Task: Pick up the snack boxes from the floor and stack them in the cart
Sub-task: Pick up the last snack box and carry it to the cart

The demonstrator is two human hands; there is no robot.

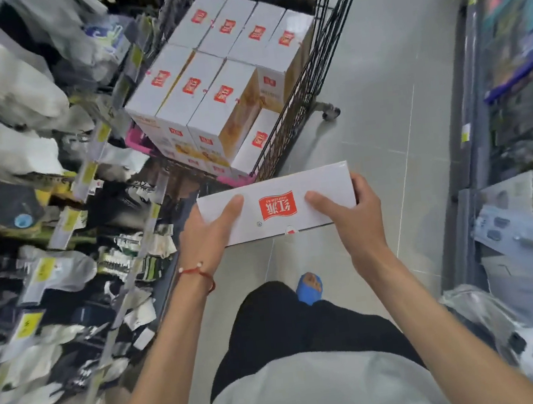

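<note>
Box (275, 205) is off the floor (380, 104) and held flat at about waist height, logo face up, just short of the near end of the cart (309, 72). The left grip (209, 229) holds its left end and the right grip (350, 215) its right end. Each is curled round the box, thumb lying on the top face and the other fingers hidden beneath. The box's long axis runs across the body, from one grip to the other. The stack (222, 96) in the cart lies the other way, its top faces running lengthwise from the near end to the far end. The top layer looks full except at the cart's near right corner, where a lower box (259, 139) shows against the wire side. That gap lies straight ahead of the held box, roughly in line with its middle, so neither grip is clearly nearer. Judging from this, the carry is nearly done, and the placing will likely need about a quarter turn to match the rows, then a lowering close along the wire side.
</note>
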